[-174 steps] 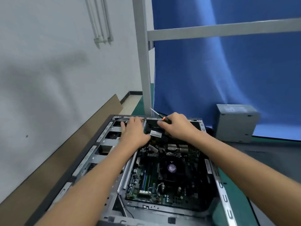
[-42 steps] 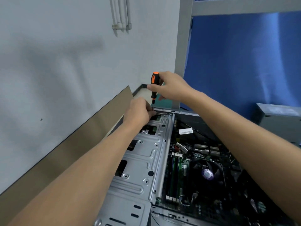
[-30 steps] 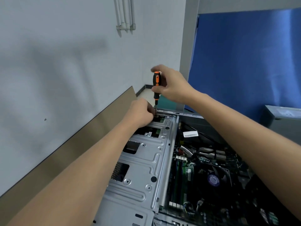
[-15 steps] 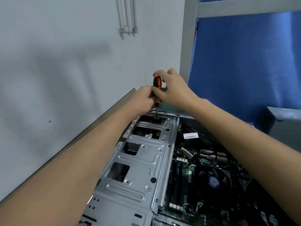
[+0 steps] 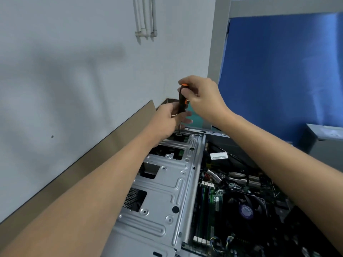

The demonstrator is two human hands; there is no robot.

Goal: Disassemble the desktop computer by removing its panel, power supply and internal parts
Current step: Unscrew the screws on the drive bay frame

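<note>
Head view: at centre frame your right hand (image 5: 201, 98) grips the screwdriver (image 5: 181, 102) by its handle top, and your left hand (image 5: 169, 117) curls round its shaft. Its tip sits on a screw (image 5: 178, 134) in the drive cage (image 5: 167, 182) of the desktop computer (image 5: 224, 199), lower centre; press straight down and turn slowly.

Hands (image 5: 202, 101) on upright screwdriver (image 5: 181, 103) at drive cage (image 5: 167, 182)

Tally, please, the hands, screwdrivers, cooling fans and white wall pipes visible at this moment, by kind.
Bare hands: 2 (left hand, right hand)
Orange-and-black plastic-handled screwdriver: 1
Round black cooling fan with purple hub: 1
White wall pipes: 3
Total: 7
</note>
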